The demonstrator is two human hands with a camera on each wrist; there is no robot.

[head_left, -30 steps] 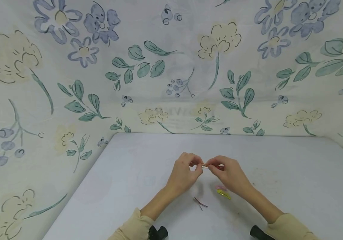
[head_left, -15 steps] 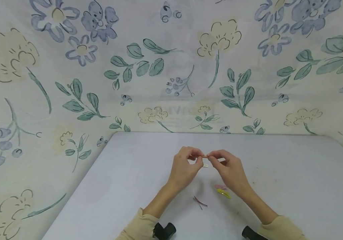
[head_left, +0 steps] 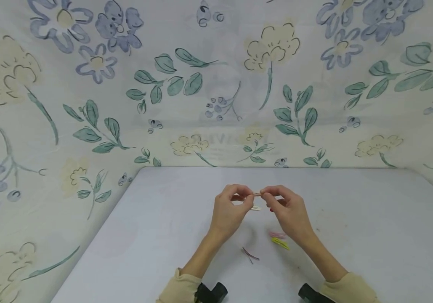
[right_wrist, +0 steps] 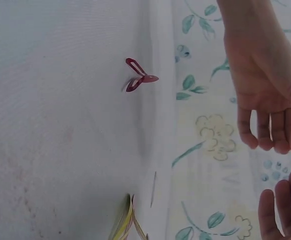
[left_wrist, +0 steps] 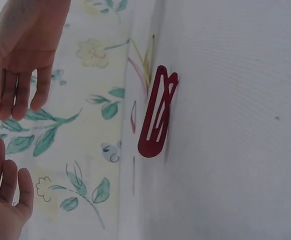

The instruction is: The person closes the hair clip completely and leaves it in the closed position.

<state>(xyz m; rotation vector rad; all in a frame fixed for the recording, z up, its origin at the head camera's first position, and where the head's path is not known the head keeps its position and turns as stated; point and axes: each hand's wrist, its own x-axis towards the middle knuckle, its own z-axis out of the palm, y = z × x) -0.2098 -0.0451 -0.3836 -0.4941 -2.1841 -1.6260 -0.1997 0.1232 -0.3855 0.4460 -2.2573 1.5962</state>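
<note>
Both hands are raised over the table and pinch one small orange hair clip (head_left: 257, 194) between them. My left hand (head_left: 228, 212) holds its left end with thumb and forefinger. On its other end are the thumb and forefinger of my right hand (head_left: 291, 212). Fingertips cover much of the orange clip, so its catch is hidden. Beyond the wrists, in the head view, a pale clip (head_left: 256, 208) lies just under the hands. A sliver of a red clip (head_left: 271, 209) peeks out beside the right hand.
Nearer on the white table (head_left: 163, 219) lie a pink clip (head_left: 277, 235), a yellow clip (head_left: 280, 243) and a dark red snap clip (left_wrist: 151, 117) with its parts spread. Floral cloth (head_left: 216, 84) hangs behind the table. Black wrist cameras (head_left: 216, 291) sit below the sleeves.
Both hands have moved up and away with the orange clip between them. The pale clip on the table now shows below them. The head view has shifted slightly.
</note>
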